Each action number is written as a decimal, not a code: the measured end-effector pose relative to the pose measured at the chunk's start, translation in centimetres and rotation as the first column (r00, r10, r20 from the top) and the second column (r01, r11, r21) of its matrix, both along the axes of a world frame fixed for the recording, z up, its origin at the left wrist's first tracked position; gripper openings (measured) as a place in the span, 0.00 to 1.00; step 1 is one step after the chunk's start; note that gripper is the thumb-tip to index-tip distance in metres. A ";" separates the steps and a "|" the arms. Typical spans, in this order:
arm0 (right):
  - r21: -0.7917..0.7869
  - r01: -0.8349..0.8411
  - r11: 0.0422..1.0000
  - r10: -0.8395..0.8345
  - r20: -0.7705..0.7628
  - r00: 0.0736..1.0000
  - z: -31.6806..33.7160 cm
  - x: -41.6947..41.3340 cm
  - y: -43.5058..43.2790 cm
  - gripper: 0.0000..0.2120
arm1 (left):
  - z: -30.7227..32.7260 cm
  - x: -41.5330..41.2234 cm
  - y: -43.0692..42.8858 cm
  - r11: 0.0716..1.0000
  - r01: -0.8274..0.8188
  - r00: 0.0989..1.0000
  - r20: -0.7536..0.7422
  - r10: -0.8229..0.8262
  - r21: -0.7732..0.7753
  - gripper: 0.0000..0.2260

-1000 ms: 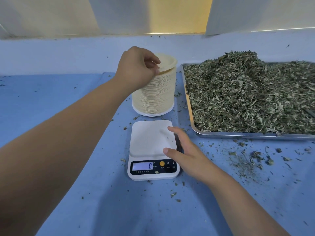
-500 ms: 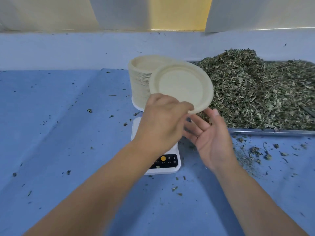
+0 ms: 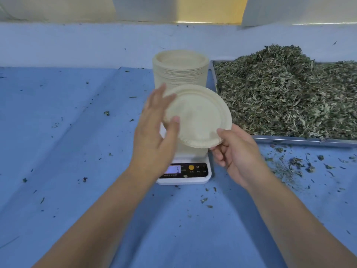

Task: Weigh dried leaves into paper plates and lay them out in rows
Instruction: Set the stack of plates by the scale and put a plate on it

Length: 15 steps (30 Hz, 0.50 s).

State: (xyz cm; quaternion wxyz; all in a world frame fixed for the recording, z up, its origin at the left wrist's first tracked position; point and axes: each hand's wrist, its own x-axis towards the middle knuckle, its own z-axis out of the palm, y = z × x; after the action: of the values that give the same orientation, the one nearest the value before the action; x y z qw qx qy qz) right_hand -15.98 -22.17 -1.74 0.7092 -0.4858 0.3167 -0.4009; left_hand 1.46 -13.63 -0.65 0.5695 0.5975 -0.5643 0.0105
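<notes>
A single cream paper plate [image 3: 199,115] hangs tilted just above the white digital scale [image 3: 193,171], whose display reads 5. My right hand [image 3: 237,157] pinches the plate's lower right rim between thumb and fingers. My left hand [image 3: 154,136] is at the plate's left edge with its fingers stretched out and blurred; the thumb touches the rim. The plate hides most of the scale's platform. Behind the scale stands a tall stack of paper plates [image 3: 180,72]. A heap of dried green leaves [image 3: 280,93] fills the metal tray [image 3: 289,139] on the right.
Blue cloth [image 3: 77,132] covers the table, and leaf crumbs are scattered over it, thickest in front of the tray [image 3: 299,167]. A pale wall rises along the back edge.
My left hand lifted one plate off the stack and brought it over the scale. My right hand took its rim, and the left hand's fingers have spread. The display went from 0 to 5.
</notes>
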 end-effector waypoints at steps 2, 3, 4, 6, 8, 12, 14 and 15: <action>0.003 -0.045 0.999 0.045 -0.041 0.998 -0.1 0.1 0.2 0.09 | -0.6 1.2 0.3 0.986 0.050 0.917 -0.398 0.017 0.158 0.23; -0.006 -0.076 0.997 0.075 -0.058 0.996 -0.2 0.2 0.2 0.09 | -1.1 1.8 0.3 0.975 0.092 0.841 -0.540 0.033 0.202 0.25; -0.015 -0.107 0.994 0.106 -0.073 0.992 -0.3 0.3 0.3 0.09 | -1.7 2.4 0.2 0.966 0.133 0.769 -0.638 0.041 0.223 0.27; -0.029 -0.153 0.988 0.149 -0.106 0.983 -0.6 0.5 0.4 0.08 | -2.5 3.1 -0.3 0.954 0.210 0.650 -0.759 0.026 0.213 0.30; -0.047 -0.160 0.986 0.151 -0.153 0.977 -1.0 0.6 0.2 0.08 | -3.1 3.6 -0.7 0.953 0.230 0.591 -0.806 0.024 0.196 0.33; -0.107 -0.133 0.985 0.100 -0.273 0.957 -1.4 0.8 -0.4 0.08 | -3.5 4.3 -1.2 0.949 0.194 0.600 -0.796 0.084 0.247 0.35; -0.153 -0.134 0.979 0.077 -0.333 0.940 -1.4 1.0 -0.6 0.09 | -3.6 4.4 -1.4 0.948 0.219 0.579 -0.813 0.065 0.232 0.34; -0.183 -0.142 0.973 0.066 -0.370 0.927 -1.4 1.1 -0.6 0.09 | -3.6 4.5 -1.5 0.946 0.218 0.574 -0.816 0.073 0.238 0.33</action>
State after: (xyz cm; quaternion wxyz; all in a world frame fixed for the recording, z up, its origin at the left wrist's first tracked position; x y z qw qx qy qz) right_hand -14.89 -22.81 -3.18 0.6049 -0.6384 0.3722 -0.2969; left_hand 5.97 -15.15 -4.23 0.6623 0.5931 -0.2572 -0.3787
